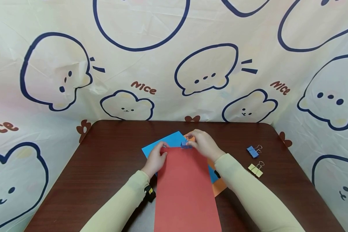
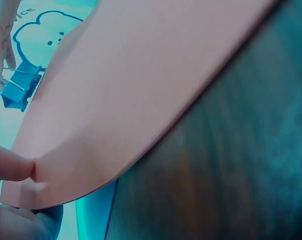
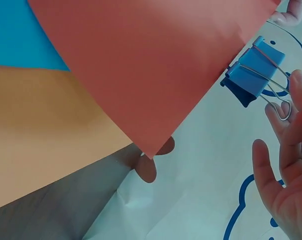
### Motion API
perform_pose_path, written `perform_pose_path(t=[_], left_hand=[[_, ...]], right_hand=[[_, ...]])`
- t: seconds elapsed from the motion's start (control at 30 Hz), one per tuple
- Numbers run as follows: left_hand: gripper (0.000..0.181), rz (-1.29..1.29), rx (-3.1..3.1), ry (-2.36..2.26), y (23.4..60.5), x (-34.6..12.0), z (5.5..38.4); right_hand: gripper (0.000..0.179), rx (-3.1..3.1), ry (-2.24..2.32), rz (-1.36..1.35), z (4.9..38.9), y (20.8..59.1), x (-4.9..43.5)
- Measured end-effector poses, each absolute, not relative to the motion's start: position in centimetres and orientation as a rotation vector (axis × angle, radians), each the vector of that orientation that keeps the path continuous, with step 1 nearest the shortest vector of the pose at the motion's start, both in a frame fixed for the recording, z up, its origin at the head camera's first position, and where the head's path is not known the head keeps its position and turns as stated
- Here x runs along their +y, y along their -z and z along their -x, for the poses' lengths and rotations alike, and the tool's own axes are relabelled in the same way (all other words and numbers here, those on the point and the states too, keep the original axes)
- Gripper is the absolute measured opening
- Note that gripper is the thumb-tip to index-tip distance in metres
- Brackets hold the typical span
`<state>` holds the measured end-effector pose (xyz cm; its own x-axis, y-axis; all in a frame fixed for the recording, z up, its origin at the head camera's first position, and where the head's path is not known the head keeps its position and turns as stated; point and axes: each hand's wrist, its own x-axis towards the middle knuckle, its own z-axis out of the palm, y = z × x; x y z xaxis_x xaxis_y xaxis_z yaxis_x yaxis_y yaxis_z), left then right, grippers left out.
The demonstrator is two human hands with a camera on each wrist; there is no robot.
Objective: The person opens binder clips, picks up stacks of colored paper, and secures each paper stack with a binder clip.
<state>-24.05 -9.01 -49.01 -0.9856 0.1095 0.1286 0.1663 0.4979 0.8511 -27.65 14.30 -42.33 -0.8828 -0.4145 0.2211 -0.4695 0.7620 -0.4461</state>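
Observation:
A long red sheet of paper (image 1: 187, 190) is held up by its far edge, its near end running toward the body. At its far left corner, my left hand (image 1: 155, 159) pinches the sheet, thumb (image 2: 13, 166) on top and fingers beneath. My right hand (image 1: 204, 144) holds the wire handles of a blue binder clip (image 3: 255, 70) between thumb and fingers. In the right wrist view the clip's mouth is right at the red sheet's edge. Under the red sheet lie a blue sheet (image 1: 165, 141) and an orange sheet (image 1: 219, 187), both partly covered.
To the right on the dark wooden table (image 1: 110, 154) lie another blue binder clip (image 1: 253, 152) and a pale yellow binder clip (image 1: 256, 170). Part of a grey surface (image 1: 143, 217) shows left of the red sheet. A cartoon-printed curtain (image 1: 162, 71) stands behind the table.

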Motion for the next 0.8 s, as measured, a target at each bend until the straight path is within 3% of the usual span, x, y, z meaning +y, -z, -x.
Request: perform_pose_path(t=[0.8], left_hand=[[0.024, 0.213, -2.660, 1.552, 49.07, -9.06, 24.20]], right_hand=[[0.038, -2.946, -0.742, -0.742, 27.74, 42.87, 13.68]])
